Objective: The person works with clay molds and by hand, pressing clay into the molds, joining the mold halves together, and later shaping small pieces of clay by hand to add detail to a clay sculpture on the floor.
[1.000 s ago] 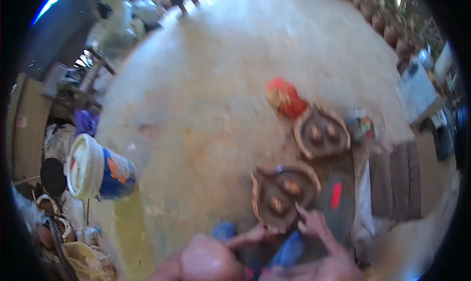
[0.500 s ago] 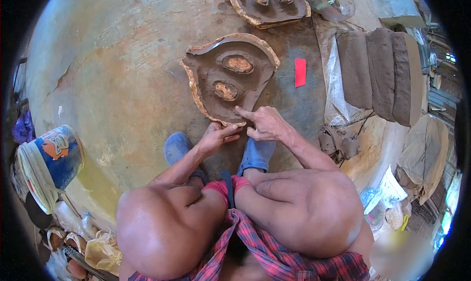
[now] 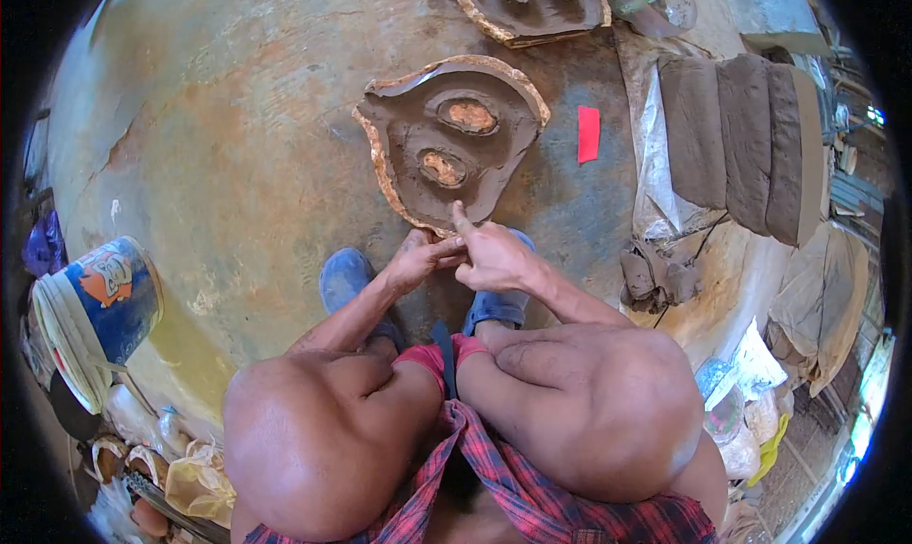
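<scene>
A clay-lined mould (image 3: 380,171) with a pale, rough, broken-looking rim lies on the floor in front of me. Dark wet clay (image 3: 496,164) coats its hollow around two oval raised spots of bare orange-brown. At the near edge, my left hand (image 3: 415,259) has its fingers closed on the rim, partly hidden beneath it. My right hand (image 3: 496,259) stretches its index finger onto the clay just inside that edge. Its other fingers are curled and hold nothing, and the two hands almost meet at the thumbs.
A second clay-lined mould (image 3: 494,26) sits farther off. Thick dark clay slabs (image 3: 746,145) are stacked on plastic sheeting to the right, near clay scraps (image 3: 655,276) and a red strip (image 3: 589,134). A blue-and-white bucket (image 3: 119,292) lies tipped at left.
My right index finger has drawn back slightly from the clay's inner area toward the rim, and that hand has come closer to my left. The whole view has shifted a little.
</scene>
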The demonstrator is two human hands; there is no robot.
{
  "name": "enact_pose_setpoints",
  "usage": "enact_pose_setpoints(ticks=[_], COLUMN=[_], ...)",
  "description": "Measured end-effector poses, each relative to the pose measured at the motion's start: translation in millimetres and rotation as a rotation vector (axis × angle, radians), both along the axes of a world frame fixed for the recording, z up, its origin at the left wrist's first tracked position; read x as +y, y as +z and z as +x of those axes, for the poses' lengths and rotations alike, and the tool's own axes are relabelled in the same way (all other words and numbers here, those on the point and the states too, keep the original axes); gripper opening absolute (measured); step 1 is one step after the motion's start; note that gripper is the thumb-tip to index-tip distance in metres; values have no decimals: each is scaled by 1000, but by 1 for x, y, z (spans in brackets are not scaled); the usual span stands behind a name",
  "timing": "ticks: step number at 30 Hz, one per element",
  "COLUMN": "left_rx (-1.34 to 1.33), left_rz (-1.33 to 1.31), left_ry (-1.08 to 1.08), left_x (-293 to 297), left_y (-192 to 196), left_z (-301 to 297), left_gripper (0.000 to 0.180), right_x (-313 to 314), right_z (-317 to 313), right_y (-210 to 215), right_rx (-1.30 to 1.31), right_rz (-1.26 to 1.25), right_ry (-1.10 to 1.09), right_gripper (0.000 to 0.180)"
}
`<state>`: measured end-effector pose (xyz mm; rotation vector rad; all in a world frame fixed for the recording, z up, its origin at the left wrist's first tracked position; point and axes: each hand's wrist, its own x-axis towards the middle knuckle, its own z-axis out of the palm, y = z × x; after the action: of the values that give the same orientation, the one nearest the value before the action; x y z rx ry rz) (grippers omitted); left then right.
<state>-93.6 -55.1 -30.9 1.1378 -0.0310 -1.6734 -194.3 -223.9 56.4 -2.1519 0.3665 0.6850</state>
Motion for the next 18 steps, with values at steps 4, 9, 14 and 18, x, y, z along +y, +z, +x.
enact_pose_setpoints(ticks=[4, 9, 14, 18], left_rx=[-63, -372, 77, 97], left_rz=[-91, -126, 38, 44], left_ry=[80, 116, 122, 95], left_x=[12, 14, 0, 1], left_y=[-36, -41, 7, 2], left_z=[-12, -17, -7, -7], left_gripper=[28, 39, 45, 45], right_x=[10, 8, -51, -103], right_z=[29, 49, 19, -3], right_y=[-2, 17, 0, -12], right_rx=[-14, -287, -495, -493], right_rz=[105, 323, -275, -393], right_ry=[15, -152, -689, -447], right_gripper=[99, 76, 18, 23])
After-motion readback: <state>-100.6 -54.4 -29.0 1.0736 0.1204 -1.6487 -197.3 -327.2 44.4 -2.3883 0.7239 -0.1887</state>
